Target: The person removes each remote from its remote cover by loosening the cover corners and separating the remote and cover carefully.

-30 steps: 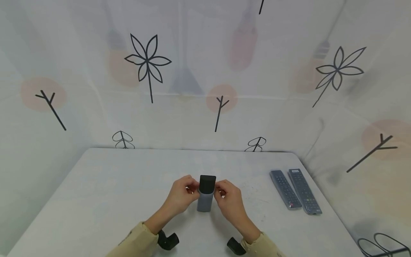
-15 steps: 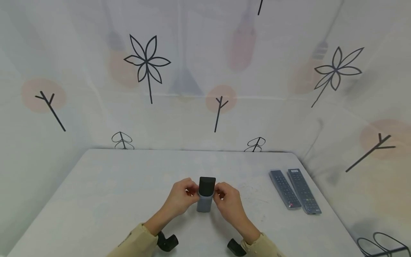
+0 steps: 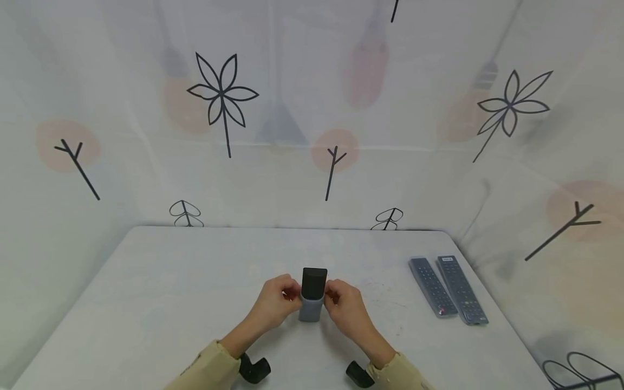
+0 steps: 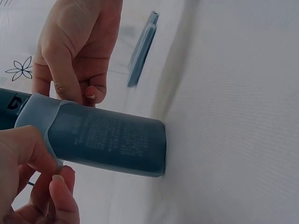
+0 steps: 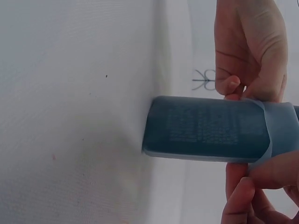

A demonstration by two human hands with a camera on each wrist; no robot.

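Observation:
A dark remote control (image 3: 314,283) stands upright on the table, its lower part inside a translucent grey-blue silicone cover (image 3: 310,312). Rows of small print show through the cover on the remote (image 4: 100,135) in the left wrist view. Around the upper part, the cover's edge is doubled over into a loose band (image 4: 41,112). My left hand (image 3: 274,301) pinches that edge on the left side with thumb and fingers. On the opposite side my right hand (image 3: 348,304) pinches it too; the right wrist view shows the band (image 5: 281,122) between both hands.
Two more remotes, a shorter one (image 3: 434,287) and a longer one (image 3: 462,290), lie side by side at the table's right. Black wrist pieces (image 3: 254,371) show beside the sleeves. A patterned cloth (image 3: 273,179) hangs behind the white table (image 3: 195,271).
Both hands have slid a little down the remote with the cover's edge. More of the dark upper end shows above the cover. The remote still stands in the same spot.

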